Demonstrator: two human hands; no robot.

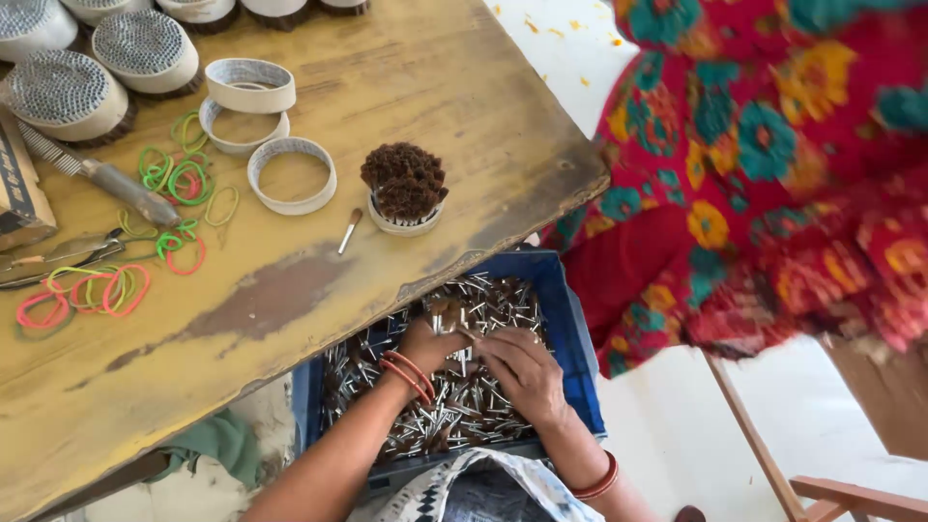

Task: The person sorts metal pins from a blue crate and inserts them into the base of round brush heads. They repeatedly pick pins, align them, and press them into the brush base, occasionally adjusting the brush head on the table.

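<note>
Both hands reach down into a blue crate [568,309] full of small silver-stemmed, brown-tipped sticks [464,396], which sits under the edge of a wooden table. My left hand [432,340], red bangles at the wrist, closes on a small bunch of the sticks. My right hand [522,372] lies flat over the heap next to it, fingers touching the sticks. On the table above stands a white ring packed with upright brown-tipped sticks [404,188]. One loose stick [349,230] lies beside it.
The worn yellow table [290,290] carries empty white rings [291,174], filled round bundles [145,48], coloured rubber bands [179,179], a knife [106,179] and scissors [48,256]. A person in red floral cloth [764,164] stands at right. A wooden frame [822,483] lies bottom right.
</note>
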